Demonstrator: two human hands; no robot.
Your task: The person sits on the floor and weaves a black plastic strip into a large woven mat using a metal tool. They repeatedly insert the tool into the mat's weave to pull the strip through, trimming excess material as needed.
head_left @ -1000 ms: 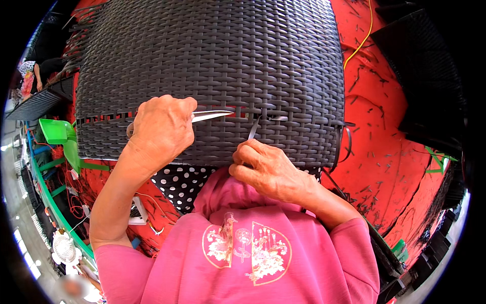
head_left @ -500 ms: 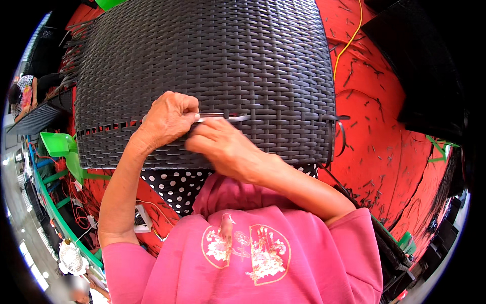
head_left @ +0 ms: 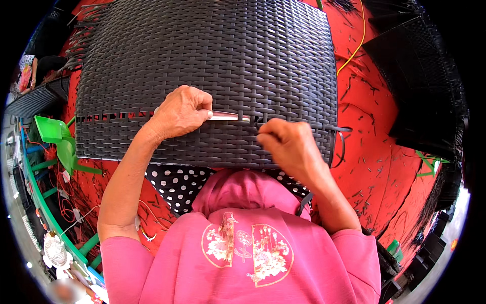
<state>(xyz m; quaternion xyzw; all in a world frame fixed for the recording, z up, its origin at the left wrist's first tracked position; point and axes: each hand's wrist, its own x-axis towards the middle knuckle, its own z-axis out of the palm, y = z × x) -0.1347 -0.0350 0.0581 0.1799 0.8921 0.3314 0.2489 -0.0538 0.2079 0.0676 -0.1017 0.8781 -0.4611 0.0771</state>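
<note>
A large panel of dark woven wicker (head_left: 202, 61) lies in front of me. My left hand (head_left: 183, 112) rests on its near part, thumb and fingers closed on a flat, shiny metal tool (head_left: 230, 116) that runs to the right along a row of the weave. The tool's grip end is hidden in the hand. Right of its tip, my right hand (head_left: 291, 147) is just above the weave near the panel's front edge, fingers curled together; whatever they pinch, if anything, is hidden. A loose dark wicker strip (head_left: 347, 129) sticks out past the panel's right edge.
Left of my left hand, a row of gaps (head_left: 116, 116) shows red through the weave. Red sheeting (head_left: 372, 167) with scattered dark offcuts covers the floor. A green plastic chair (head_left: 63, 144) stands left, dark woven pieces (head_left: 420, 86) right. A yellow cable (head_left: 354, 53) runs along the floor.
My right hand has moved right, away from my left hand, exposing more of the metal tool. The left hand has shifted slightly right with the tool.
</note>
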